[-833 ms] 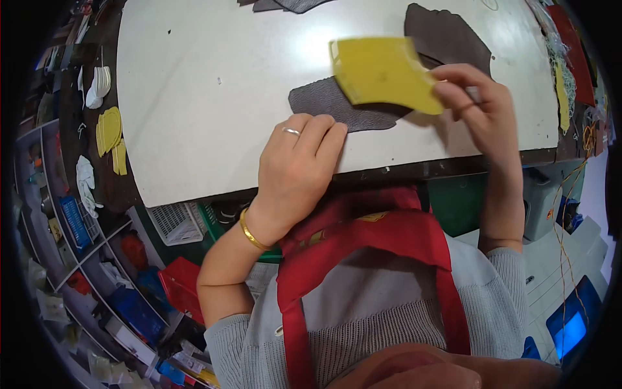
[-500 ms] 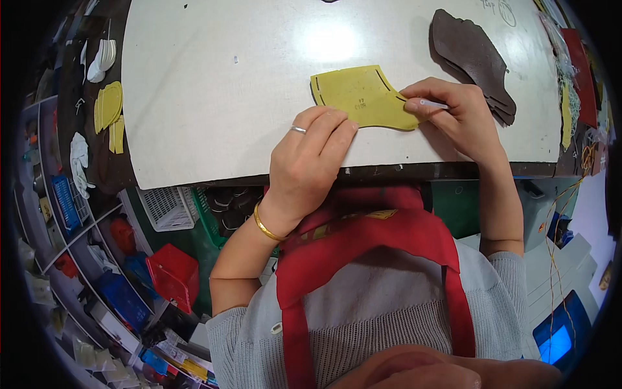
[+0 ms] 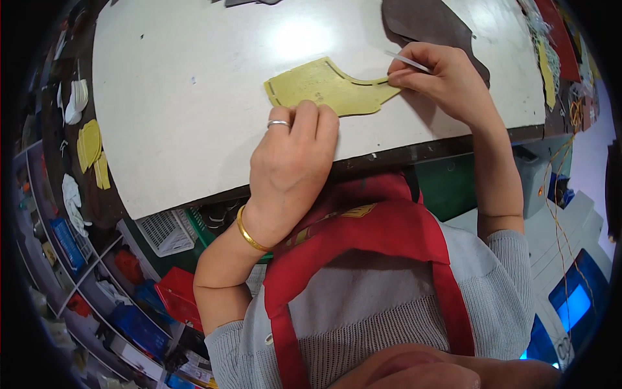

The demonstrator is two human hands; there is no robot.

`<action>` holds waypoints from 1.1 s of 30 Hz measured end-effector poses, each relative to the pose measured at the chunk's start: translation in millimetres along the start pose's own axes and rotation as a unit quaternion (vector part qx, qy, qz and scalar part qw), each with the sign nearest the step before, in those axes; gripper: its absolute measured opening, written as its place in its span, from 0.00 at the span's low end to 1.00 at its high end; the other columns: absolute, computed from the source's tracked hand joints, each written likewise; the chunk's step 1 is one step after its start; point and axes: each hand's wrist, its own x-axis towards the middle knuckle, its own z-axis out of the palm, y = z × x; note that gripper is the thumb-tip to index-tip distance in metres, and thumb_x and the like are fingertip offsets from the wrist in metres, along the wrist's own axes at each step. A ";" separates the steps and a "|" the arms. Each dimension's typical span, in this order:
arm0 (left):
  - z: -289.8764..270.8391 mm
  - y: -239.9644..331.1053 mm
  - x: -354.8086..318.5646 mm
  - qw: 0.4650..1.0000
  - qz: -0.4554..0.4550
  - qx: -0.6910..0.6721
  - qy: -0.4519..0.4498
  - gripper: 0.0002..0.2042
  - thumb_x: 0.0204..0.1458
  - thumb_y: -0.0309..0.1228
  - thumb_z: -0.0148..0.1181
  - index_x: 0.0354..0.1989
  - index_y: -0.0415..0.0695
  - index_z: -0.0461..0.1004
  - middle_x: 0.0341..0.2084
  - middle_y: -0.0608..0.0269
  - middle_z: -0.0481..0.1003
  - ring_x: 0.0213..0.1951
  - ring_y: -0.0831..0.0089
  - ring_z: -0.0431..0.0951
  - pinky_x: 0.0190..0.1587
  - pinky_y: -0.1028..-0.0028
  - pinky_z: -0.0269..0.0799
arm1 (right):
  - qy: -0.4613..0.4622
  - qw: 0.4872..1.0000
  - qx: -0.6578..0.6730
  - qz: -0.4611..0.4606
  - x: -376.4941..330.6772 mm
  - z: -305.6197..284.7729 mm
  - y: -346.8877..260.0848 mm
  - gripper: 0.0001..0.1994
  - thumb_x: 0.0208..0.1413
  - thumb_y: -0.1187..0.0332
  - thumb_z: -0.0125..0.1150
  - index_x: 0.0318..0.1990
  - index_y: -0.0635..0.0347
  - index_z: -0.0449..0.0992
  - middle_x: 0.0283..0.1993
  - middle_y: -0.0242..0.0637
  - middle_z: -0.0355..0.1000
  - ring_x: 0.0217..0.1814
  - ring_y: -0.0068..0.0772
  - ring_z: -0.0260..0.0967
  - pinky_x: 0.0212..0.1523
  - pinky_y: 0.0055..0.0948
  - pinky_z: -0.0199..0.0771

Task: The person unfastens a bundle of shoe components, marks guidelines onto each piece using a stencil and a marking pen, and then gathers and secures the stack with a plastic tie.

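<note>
A yellow pattern template (image 3: 311, 84) with dark slots along its edges lies on the white tabletop (image 3: 175, 129). My left hand (image 3: 295, 142), with a ring on one finger and bent fingers, grips its near left edge. The thumb is hidden. My right hand (image 3: 440, 81) pinches the narrow right end between thumb and finger. A slim white pen-like stick (image 3: 408, 61) is held in that same hand, its tip pointing up and left. Just beyond my right hand lie dark brown leather-like pieces (image 3: 427, 26), partly covered by it.
Yellow cut pieces (image 3: 89, 146) and a white glove (image 3: 73, 201) lie along the table's left side. Thread scraps and a red sheet (image 3: 558, 39) are at the right. Below stand a white basket (image 3: 165, 232), a red bin (image 3: 180, 295) and shelves (image 3: 91, 279). Wires (image 3: 557, 194) hang at the right.
The view has shifted and tilted. The template is turned slightly counterclockwise, its narrow end now higher. The white stick now points up-left from my right hand, instead of lying along the fingers.
</note>
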 end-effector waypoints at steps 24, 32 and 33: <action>19.0 39.7 -6.9 0.999 0.033 -0.022 0.037 0.22 0.54 0.35 0.54 0.52 0.32 0.76 0.49 0.41 0.73 0.48 0.45 0.76 0.53 0.54 0.76 | -0.131 0.922 -0.151 -0.332 59.5 63.2 -88.3 0.14 0.66 0.54 0.55 0.38 0.55 0.79 0.23 0.41 0.75 0.28 0.49 0.76 0.30 0.41 0.73; 11.6 31.7 7.2 0.997 0.033 0.029 0.066 0.20 0.51 0.31 0.57 0.54 0.49 0.77 0.50 0.54 0.76 0.38 0.57 0.80 0.34 0.77 0.77 | 0.079 0.964 -0.044 -0.249 54.7 32.4 -53.0 0.14 0.66 0.57 0.57 0.40 0.57 0.82 0.32 0.36 0.79 0.28 0.44 0.76 0.30 0.37 0.73; 10.9 32.6 8.8 0.997 0.035 0.024 0.068 0.20 0.51 0.31 0.57 0.54 0.49 0.77 0.50 0.54 0.76 0.38 0.57 0.80 0.34 0.77 0.77 | 0.080 0.965 -0.048 -0.245 50.9 27.5 -44.6 0.14 0.66 0.57 0.57 0.40 0.57 0.82 0.32 0.36 0.79 0.28 0.44 0.76 0.30 0.37 0.73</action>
